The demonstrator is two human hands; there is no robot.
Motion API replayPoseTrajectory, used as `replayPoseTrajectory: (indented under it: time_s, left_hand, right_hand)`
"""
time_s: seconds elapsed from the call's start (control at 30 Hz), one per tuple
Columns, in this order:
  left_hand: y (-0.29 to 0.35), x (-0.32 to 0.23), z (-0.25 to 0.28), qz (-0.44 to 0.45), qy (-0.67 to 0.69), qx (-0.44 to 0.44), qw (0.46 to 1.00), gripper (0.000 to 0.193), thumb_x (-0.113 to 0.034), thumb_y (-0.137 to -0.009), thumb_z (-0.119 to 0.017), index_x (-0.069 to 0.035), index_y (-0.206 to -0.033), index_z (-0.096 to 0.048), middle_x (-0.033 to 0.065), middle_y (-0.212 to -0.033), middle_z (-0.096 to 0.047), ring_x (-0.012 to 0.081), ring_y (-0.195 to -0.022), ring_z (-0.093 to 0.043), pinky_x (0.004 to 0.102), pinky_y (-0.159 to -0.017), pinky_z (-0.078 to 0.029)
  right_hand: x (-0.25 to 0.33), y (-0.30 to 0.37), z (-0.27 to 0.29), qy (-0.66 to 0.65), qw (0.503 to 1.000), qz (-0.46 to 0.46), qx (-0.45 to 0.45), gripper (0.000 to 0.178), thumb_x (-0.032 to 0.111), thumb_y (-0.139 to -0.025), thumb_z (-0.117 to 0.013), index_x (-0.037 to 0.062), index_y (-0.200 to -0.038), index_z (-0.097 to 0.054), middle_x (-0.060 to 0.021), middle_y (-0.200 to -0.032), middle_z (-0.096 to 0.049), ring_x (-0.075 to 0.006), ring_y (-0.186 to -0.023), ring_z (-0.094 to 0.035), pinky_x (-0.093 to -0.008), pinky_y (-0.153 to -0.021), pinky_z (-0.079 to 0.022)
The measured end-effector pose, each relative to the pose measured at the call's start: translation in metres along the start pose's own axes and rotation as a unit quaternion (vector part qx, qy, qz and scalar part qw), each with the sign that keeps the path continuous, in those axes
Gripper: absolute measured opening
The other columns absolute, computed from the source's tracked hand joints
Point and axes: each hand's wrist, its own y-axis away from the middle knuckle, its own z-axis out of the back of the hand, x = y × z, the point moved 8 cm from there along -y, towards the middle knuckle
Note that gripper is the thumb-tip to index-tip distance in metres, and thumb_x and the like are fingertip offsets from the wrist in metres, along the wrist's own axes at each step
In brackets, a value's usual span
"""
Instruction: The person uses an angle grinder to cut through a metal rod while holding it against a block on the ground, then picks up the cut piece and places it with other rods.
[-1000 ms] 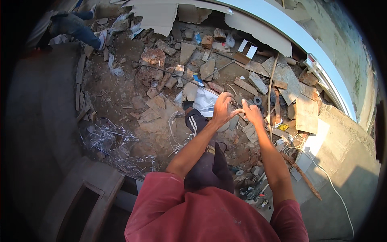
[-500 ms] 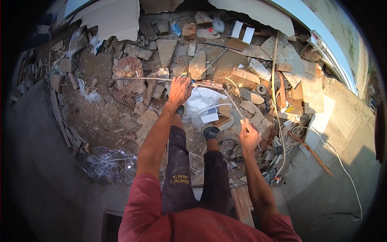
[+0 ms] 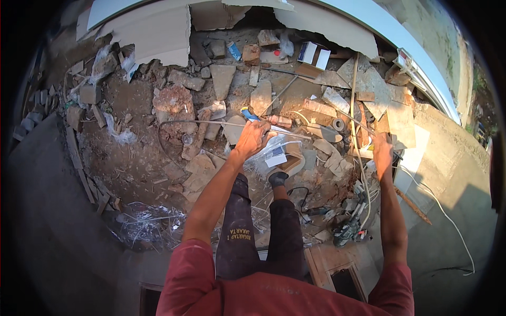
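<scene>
My left hand (image 3: 254, 138) is closed around a long, thin, brownish rod-like cable (image 3: 205, 122). Its left end bends back in a loop over the rubble, while the other end sticks out past my fingers. A blue and yellow object (image 3: 247, 112) shows just beyond that hand; whether I hold it too is unclear. Out to the right, my right hand (image 3: 383, 150) is closed on a thin rod (image 3: 357, 123) that slants up and left over the debris. Short dark ends (image 3: 398, 156) show beside this hand.
Broken bricks and concrete pieces (image 3: 223, 80) cover the ground. Between my hands and feet lies an opened cardboard box (image 3: 293, 152) with clear plastic. A pale hose (image 3: 354, 95) runs lengthwise at right, near a power tool (image 3: 349, 230). Torn cardboard (image 3: 158, 34) lines the far edge.
My right hand has swung outward to the right with its thin rod, away from the left hand. My left hand has shifted slightly right and nearer, still gripping the cable.
</scene>
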Motion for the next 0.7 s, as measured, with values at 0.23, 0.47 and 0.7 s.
replayPoseTrajectory:
  time_s: [0.23, 0.47, 0.7]
  left_hand:
    - [0.038, -0.008, -0.038, -0.008, -0.005, 0.028, 1.0, 0.025, -0.035, -0.086, -0.062, -0.014, -0.098, -0.065, 0.0079, -0.09, -0.063, 0.0244, -0.094, -0.058, 0.0383, -0.083, -0.04]
    - [0.045, -0.021, -0.063, 0.042, 0.078, -0.061, 0.994, 0.025, -0.027, -0.073, -0.07, -0.011, -0.093, -0.069, 0.0093, -0.09, -0.064, 0.0272, -0.093, -0.058, 0.0403, -0.084, -0.042]
    - [0.091, 0.003, 0.025, 0.098, 0.116, -0.314, 0.937, 0.055, -0.03, -0.059, -0.088, -0.003, -0.1, -0.061, 0.013, -0.112, -0.056, 0.0327, -0.111, -0.053, 0.0424, -0.094, -0.043]
  right_hand:
    - [0.083, -0.076, -0.097, 0.066, 0.977, 0.092, 0.18, 0.032, 0.005, -0.087, -0.058, -0.0023, -0.118, -0.056, -0.0231, -0.125, -0.052, -0.0363, -0.119, -0.047, -0.0422, -0.101, -0.037]
    - [0.258, -0.018, -0.204, -0.118, 0.873, -0.134, 0.453, 0.08, 0.062, -0.093, -0.025, -0.0068, -0.123, -0.054, -0.034, -0.127, -0.049, -0.0462, -0.121, -0.046, -0.0509, -0.102, -0.033]
    - [0.25, 0.004, -0.19, -0.093, 0.915, -0.15, 0.363, 0.071, 0.061, -0.093, -0.034, -0.0008, -0.111, -0.064, -0.0328, -0.108, -0.06, -0.0484, -0.105, -0.054, -0.0531, -0.091, -0.04]
